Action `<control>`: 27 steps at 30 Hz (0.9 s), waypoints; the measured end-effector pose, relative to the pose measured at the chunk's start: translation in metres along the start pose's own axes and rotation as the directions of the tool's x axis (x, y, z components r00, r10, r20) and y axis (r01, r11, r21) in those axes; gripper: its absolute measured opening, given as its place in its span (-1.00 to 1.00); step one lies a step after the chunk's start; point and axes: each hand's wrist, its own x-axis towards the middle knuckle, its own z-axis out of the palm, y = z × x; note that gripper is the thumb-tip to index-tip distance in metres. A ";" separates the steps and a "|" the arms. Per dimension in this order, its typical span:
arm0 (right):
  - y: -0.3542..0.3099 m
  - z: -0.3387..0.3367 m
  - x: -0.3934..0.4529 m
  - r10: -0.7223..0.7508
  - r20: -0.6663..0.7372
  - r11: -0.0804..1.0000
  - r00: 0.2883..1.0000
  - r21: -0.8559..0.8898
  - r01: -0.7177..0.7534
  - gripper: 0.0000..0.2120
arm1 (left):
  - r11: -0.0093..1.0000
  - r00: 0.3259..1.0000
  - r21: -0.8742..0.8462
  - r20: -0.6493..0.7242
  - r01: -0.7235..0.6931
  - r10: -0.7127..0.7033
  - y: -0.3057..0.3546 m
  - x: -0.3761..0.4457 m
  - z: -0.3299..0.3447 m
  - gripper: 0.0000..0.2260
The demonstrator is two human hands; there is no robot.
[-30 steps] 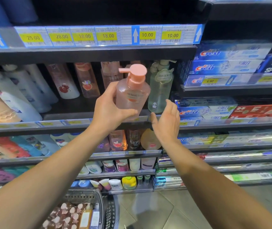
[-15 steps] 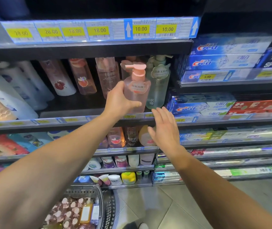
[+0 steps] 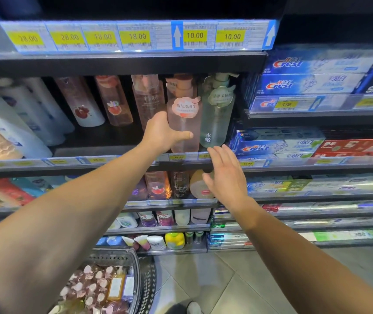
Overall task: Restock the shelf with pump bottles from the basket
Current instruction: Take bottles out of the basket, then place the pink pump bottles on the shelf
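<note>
At seven o'clock, nearest me, the basket [image 3: 133, 266] sits on the floor with pink-capped pump bottles [image 3: 90, 284] packed inside. Further out, my right hand [image 3: 225, 177] hovers at the shelf [image 3: 117, 165] edge, its grip apart with fingers straight, holding nothing, just below the pale green bottle [image 3: 216, 118]. At twelve o'clock my left hand [image 3: 161, 132] has its grip clamped on the pink pump bottle [image 3: 184, 123], thumb across the front. That bottle stands upright on the shelf, touching the green one on its three o'clock side.
</note>
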 end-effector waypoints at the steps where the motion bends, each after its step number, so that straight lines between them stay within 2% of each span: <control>1: 0.000 -0.001 0.000 0.003 0.007 1.000 1.000 0.001 -0.003 -0.37 | 1.000 1.000 -0.007 0.003 -0.003 0.003 -0.001 -0.001 0.001 -0.48; 7: -0.009 -0.007 0.001 0.054 0.049 0.998 0.997 0.018 -0.055 -0.34 | 1.000 0.998 -0.001 0.062 -0.022 0.022 -0.014 -0.007 0.005 -0.55; 11: -0.025 -0.013 -0.004 0.070 0.067 0.997 0.995 0.037 -0.072 -0.32 | 0.998 0.998 -0.037 0.044 -0.045 0.047 -0.031 -0.023 -0.006 -0.39; 15: -0.055 -0.008 -0.029 0.042 0.084 0.996 0.996 0.076 -0.049 -0.33 | 0.986 0.987 0.037 0.015 -0.161 0.161 -0.067 -0.059 -0.027 -0.44; 21: -0.130 0.021 -0.093 -0.032 0.178 0.996 0.984 0.089 0.016 -0.33 | 0.941 0.963 0.203 0.063 -0.270 0.262 -0.168 -0.136 -0.066 -0.45; 27: -0.250 0.082 -0.155 -0.085 0.363 0.992 0.928 0.116 0.045 -0.29 | 0.923 0.962 0.284 0.155 -0.260 0.223 -0.311 -0.231 -0.124 -0.39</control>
